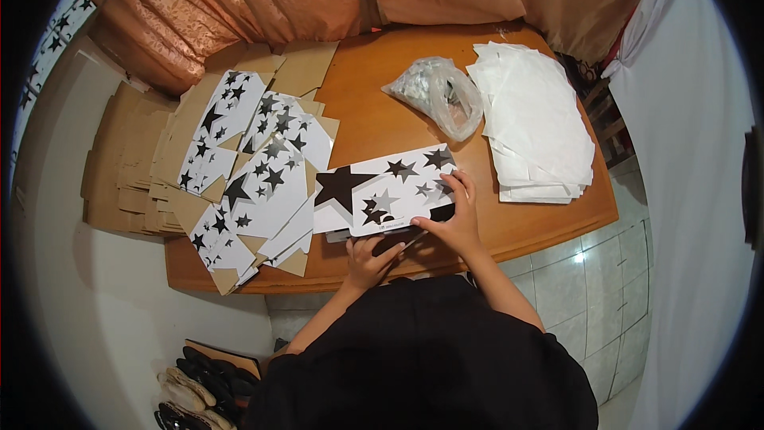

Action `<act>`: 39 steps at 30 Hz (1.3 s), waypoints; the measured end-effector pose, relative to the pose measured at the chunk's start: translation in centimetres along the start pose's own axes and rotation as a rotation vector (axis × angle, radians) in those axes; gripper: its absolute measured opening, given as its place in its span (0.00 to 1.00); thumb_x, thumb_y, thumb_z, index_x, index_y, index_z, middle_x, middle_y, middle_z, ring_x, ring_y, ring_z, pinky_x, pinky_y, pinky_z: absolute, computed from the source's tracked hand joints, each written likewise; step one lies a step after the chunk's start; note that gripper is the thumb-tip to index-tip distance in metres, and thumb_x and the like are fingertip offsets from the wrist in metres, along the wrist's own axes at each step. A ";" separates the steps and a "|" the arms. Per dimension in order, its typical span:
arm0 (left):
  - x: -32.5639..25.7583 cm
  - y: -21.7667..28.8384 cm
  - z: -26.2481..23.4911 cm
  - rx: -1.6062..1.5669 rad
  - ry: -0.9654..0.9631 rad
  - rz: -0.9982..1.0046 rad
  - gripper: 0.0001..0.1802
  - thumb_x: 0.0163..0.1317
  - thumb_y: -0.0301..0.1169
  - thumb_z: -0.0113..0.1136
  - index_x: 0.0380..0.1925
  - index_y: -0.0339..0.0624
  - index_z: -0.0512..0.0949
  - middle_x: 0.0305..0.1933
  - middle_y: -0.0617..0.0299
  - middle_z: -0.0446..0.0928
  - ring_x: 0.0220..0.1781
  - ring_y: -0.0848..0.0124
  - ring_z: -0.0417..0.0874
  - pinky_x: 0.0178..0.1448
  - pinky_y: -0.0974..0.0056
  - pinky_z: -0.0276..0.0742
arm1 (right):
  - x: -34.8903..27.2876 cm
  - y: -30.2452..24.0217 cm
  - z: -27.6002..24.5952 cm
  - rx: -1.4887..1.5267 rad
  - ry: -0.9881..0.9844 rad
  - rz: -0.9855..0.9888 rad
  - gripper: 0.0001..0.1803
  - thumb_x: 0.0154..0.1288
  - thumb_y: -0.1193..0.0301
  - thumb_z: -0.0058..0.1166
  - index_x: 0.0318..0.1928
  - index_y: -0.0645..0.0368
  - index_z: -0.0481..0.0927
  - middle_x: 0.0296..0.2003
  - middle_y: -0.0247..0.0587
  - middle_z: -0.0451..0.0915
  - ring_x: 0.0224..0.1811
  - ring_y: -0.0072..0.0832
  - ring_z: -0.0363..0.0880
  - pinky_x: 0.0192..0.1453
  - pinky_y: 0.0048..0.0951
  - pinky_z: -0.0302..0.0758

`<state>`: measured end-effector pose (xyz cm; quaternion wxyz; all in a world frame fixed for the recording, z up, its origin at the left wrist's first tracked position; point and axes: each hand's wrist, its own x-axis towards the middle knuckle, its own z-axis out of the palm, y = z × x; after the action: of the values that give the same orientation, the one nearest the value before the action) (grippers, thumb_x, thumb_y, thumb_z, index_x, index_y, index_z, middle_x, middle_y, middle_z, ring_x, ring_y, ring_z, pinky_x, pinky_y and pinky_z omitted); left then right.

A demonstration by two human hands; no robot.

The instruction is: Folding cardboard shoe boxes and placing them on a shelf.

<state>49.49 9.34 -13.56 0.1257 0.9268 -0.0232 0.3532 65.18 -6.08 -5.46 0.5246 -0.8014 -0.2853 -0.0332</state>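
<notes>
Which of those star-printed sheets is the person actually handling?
The star-printed sheet at the table's near edge, lying apart from the pile of star-printed sheets further left. Both the left hand and right hand rest on it.

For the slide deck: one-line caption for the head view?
Both hands, left and right, press a star-printed card flat on a wooden table.

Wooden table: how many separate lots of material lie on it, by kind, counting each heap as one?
Star-printed sheet under the left hand and right hand: 1
Heap of star-printed card cutouts: 1
Clear plastic bag: 1
Stack of white paper: 1
Total: 4, all on the wooden table.
</notes>
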 end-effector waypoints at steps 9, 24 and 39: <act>-0.1 1.1 -0.7 0.100 -0.043 -0.006 0.16 0.47 0.37 0.65 0.40 0.67 0.81 0.50 0.67 0.67 0.58 0.69 0.63 0.60 0.55 0.45 | -1.8 2.7 -0.2 -0.079 -0.027 -0.078 0.30 0.38 0.62 0.73 0.45 0.56 0.80 0.58 0.53 0.64 0.60 0.48 0.65 0.61 0.39 0.65; 2.2 -3.7 -3.3 0.142 -0.042 -0.139 0.15 0.53 0.38 0.64 0.42 0.55 0.80 0.48 0.66 0.77 0.53 0.70 0.76 0.56 0.52 0.54 | -2.9 4.1 1.0 -0.009 0.037 -0.036 0.25 0.42 0.67 0.71 0.44 0.57 0.82 0.59 0.53 0.65 0.61 0.46 0.65 0.62 0.38 0.65; 5.7 -3.8 -5.9 0.025 -0.059 -0.135 0.12 0.54 0.33 0.61 0.40 0.50 0.80 0.44 0.66 0.80 0.50 0.69 0.78 0.55 0.58 0.59 | -2.3 3.5 0.0 -0.068 0.057 -0.086 0.41 0.44 0.61 0.70 0.59 0.54 0.67 0.60 0.55 0.58 0.62 0.50 0.59 0.64 0.44 0.60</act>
<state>50.41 14.71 -6.38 0.1368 0.9378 0.0401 0.3167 65.02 -8.05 -9.15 0.5030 -0.8045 -0.3033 -0.0880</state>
